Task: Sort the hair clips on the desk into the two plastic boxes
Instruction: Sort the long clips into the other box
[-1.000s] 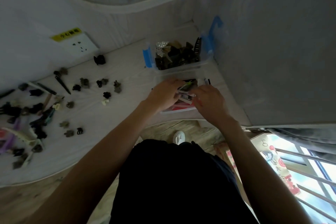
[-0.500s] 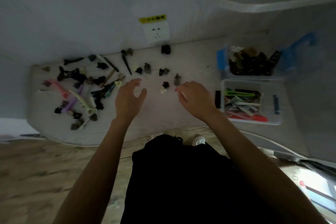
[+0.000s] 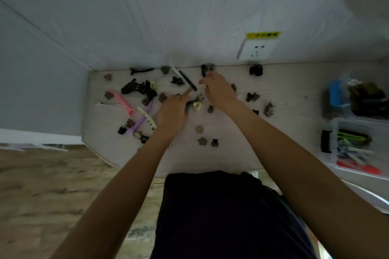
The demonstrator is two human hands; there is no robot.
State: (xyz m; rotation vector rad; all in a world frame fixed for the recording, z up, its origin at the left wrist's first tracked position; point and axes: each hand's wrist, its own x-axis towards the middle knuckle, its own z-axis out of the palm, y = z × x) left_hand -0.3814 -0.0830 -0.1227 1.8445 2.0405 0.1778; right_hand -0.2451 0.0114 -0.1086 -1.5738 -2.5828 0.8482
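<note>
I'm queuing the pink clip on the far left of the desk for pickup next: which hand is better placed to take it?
Left, probably. The left hand sits nearer the pink clip, with no need to cross arms. It seems to grip a green clip, though. The right hand is further right, towards the plastic boxes.

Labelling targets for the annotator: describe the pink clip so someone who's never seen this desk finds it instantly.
Start at the desk's left end, near the wall corner. In the pile of clips there, the pink clip lies at the outer left, a long narrow one running diagonally. Its neighbours are mostly dark claw clips; the other long ones are purple and white.
</note>
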